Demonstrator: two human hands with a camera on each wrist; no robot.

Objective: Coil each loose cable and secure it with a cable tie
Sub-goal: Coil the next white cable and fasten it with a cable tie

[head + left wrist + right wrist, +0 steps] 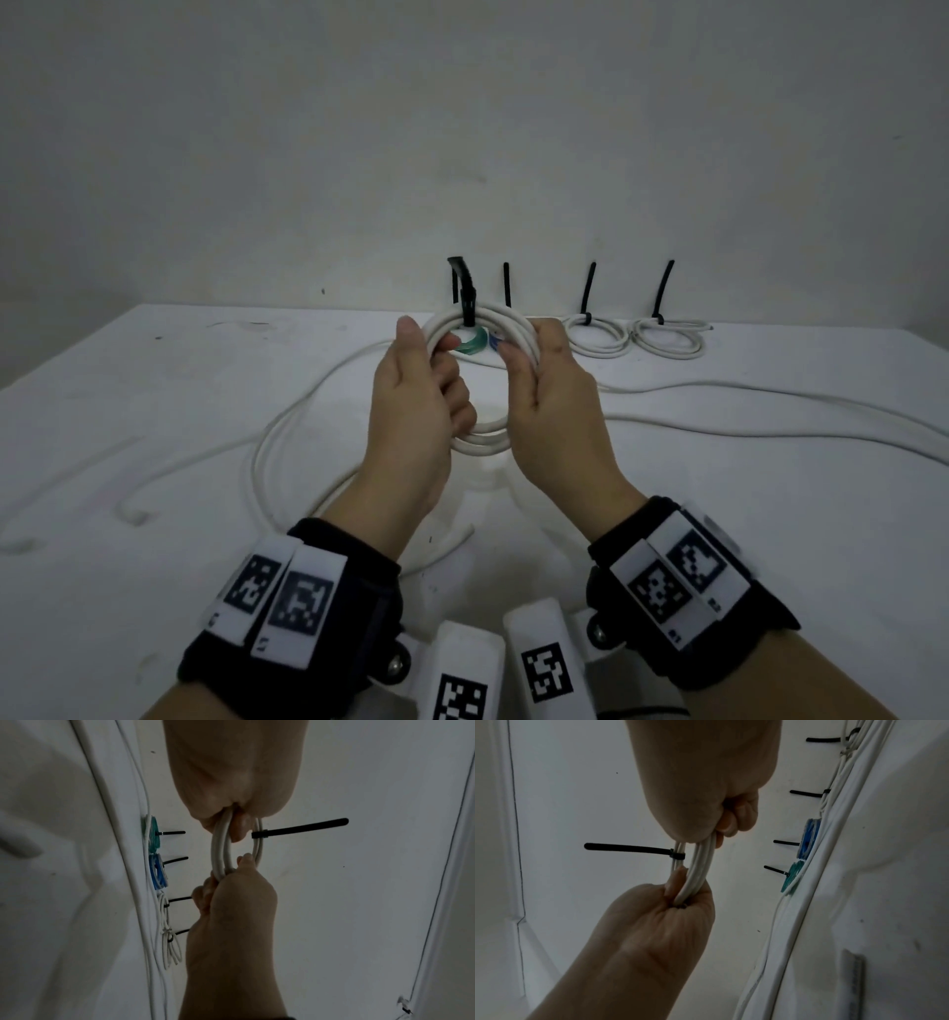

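A white cable coil [482,441] is held upright above the table between both hands. A black cable tie [468,303] is cinched round its top, its tail sticking up. My left hand [413,380] grips the coil's left side, fingers curled through the loop. My right hand [549,390] grips the right side. In the left wrist view the coil [220,850] runs between the two fists and the tie [300,828] juts sideways. The right wrist view shows the same coil [700,866] and tie [628,850].
Along the wall lie tied coils: a green one [473,344], a blue one [495,340] and two white ones [598,336] [670,336], ties pointing up. Loose white cables [770,437] [277,437] snake over the white table [154,390].
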